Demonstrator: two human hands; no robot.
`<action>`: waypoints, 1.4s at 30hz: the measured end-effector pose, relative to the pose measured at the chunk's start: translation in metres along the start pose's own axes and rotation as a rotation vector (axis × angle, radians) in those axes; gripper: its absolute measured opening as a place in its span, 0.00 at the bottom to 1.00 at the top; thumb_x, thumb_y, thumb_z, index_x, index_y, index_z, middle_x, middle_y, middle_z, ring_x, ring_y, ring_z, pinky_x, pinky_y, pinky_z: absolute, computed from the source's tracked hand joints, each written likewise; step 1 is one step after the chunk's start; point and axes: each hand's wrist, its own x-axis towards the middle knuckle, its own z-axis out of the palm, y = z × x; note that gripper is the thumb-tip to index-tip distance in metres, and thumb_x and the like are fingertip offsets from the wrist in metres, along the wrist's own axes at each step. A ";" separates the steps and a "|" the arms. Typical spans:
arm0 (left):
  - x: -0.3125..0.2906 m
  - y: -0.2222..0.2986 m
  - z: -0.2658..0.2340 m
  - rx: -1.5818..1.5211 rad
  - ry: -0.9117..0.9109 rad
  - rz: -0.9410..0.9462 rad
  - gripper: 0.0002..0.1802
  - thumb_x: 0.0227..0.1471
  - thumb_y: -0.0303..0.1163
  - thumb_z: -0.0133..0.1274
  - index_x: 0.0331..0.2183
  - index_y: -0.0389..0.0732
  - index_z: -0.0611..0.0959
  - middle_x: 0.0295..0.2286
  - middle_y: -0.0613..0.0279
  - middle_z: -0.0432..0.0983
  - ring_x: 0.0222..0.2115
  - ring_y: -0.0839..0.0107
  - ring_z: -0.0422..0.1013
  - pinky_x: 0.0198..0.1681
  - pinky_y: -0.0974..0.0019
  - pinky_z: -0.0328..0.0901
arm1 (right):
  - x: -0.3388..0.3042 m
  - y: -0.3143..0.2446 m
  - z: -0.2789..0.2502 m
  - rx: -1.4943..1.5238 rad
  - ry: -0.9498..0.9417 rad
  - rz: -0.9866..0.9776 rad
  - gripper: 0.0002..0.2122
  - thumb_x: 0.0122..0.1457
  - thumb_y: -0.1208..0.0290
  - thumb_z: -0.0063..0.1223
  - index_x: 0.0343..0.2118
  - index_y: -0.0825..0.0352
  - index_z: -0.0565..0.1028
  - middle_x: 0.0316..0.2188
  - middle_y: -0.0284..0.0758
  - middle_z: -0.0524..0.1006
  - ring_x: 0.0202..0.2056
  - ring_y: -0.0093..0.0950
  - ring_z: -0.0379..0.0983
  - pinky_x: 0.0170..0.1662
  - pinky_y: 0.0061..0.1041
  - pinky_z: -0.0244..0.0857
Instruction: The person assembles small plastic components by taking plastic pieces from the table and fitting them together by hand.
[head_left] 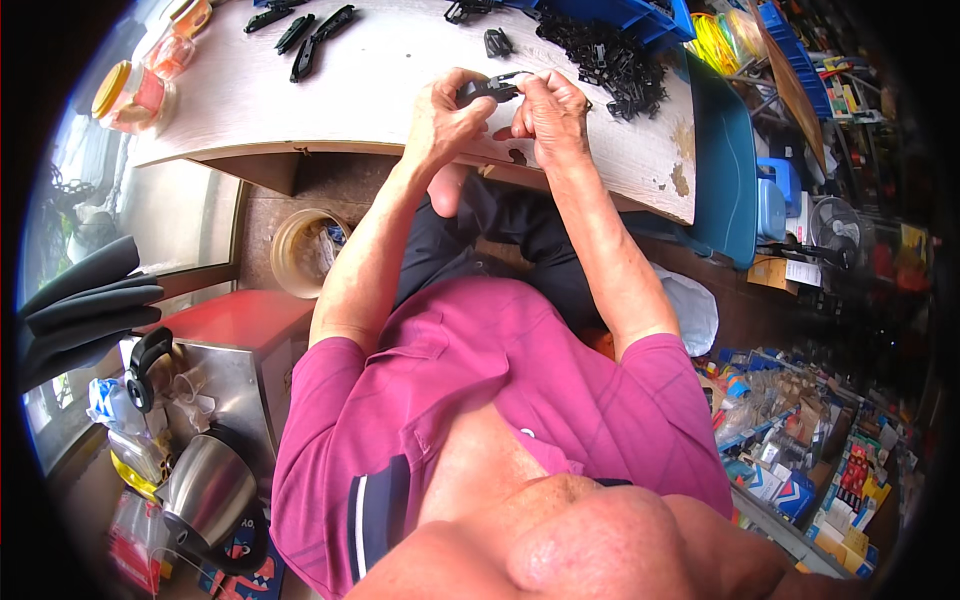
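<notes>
Over the front part of the white worktable (370,105), my left hand (447,118) grips a narrow black plastic part (487,90) with grey spots. My right hand (552,112) pinches at the right end of that part; a thin dark piece shows by its fingertips, too small to name. Just beyond the hands lies a small loose black piece (497,42). To the right is a heap of small black plastic pieces (610,65). Farther left, several long black parts (322,42) of similar look lie apart on the tabletop.
A blue bin (655,25) stands behind the heap. Jars with orange lids (130,95) sit at the table's left end. A teal chair or bin (722,165) adjoins the right edge. Below are a round bucket (300,255), a red-topped cabinet (235,330) and a steel kettle (208,485).
</notes>
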 end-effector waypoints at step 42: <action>-0.014 0.013 0.057 -0.233 -0.169 -0.169 0.15 0.54 0.39 0.56 0.38 0.39 0.80 0.24 0.61 0.76 0.19 0.77 0.71 0.22 0.72 0.66 | -0.037 -0.004 -0.042 0.079 0.208 0.058 0.14 0.60 0.63 0.51 0.18 0.60 0.70 0.08 0.22 0.59 0.10 0.16 0.52 0.12 0.23 0.57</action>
